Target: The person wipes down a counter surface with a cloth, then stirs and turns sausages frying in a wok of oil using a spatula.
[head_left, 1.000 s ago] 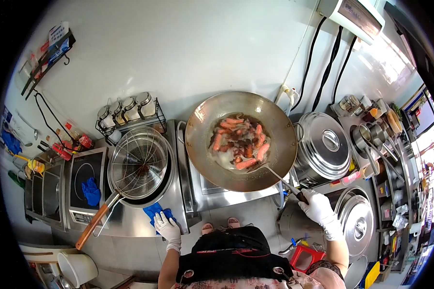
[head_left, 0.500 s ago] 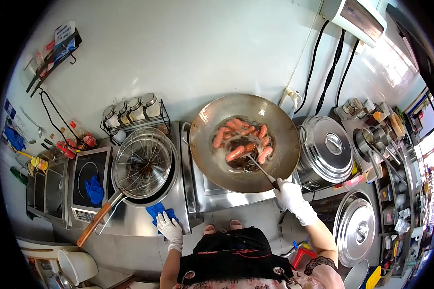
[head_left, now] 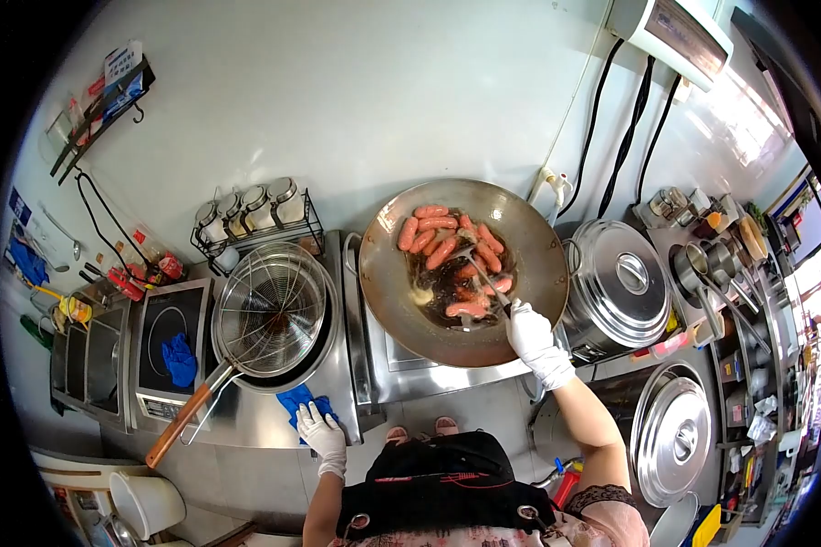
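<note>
A big metal wok (head_left: 410, 333) holds several reddish sausages (head_left: 442, 251) in dark, bubbling oil. My right hand (head_left: 534, 346), in a white glove, is closed round the dark handle of a long-handled metal utensil (head_left: 485, 273). Its head reaches in among the sausages and is partly hidden, so I cannot tell its exact shape. My left hand (head_left: 322, 438), also gloved, lies with fingers stretched out on a blue cloth (head_left: 296, 399) at the counter's front edge.
Left of the wok, a wire strainer (head_left: 274, 310) with a wooden handle rests over a pot. Behind it stands a rack of spice jars (head_left: 257, 208). A lidded steel pot (head_left: 616, 283) stands close on the right, with another lidded pot (head_left: 673, 433) nearer me.
My right hand has moved up and left with the utensil, pushing its head farther into the wok. The sausages have shifted and spread. My left hand stays in place.
</note>
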Action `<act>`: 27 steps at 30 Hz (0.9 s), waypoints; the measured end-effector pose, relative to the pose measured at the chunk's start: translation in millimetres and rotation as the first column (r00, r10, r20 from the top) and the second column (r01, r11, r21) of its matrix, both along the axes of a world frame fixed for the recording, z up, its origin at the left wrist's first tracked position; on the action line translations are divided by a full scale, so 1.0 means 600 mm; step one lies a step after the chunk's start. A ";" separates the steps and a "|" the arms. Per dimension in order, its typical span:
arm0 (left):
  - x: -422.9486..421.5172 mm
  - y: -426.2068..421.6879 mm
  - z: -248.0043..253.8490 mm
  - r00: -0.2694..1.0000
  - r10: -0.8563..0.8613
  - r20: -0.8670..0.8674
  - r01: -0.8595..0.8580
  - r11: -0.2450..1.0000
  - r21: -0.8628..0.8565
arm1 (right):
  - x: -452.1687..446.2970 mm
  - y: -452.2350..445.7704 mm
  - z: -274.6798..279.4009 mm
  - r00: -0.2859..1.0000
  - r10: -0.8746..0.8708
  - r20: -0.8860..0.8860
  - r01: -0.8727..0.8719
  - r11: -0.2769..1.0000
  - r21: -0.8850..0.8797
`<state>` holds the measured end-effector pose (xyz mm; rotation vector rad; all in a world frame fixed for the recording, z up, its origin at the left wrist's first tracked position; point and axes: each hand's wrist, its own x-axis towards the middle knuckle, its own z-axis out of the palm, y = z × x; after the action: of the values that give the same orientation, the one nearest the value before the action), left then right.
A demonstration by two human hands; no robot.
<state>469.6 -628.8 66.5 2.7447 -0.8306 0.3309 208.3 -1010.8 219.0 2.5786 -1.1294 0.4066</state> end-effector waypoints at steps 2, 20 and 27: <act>0.000 0.000 0.001 1.000 0.000 0.008 0.000 1.000 0.007 | -0.014 -0.007 0.000 1.000 0.007 -0.011 -0.007 1.000 -0.017; -0.003 0.000 0.003 1.000 0.015 -0.012 -0.014 0.999 0.033 | -0.143 0.076 0.055 1.000 -0.003 -0.029 0.010 0.972 0.236; -0.002 0.000 0.003 0.999 0.021 -0.037 -0.019 0.998 0.052 | -0.076 0.089 0.077 0.997 0.045 0.055 -0.065 0.892 0.447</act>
<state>468.4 -628.9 68.4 2.7998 -0.8145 0.2648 162.7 -957.7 265.3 3.0180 -1.2950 0.2321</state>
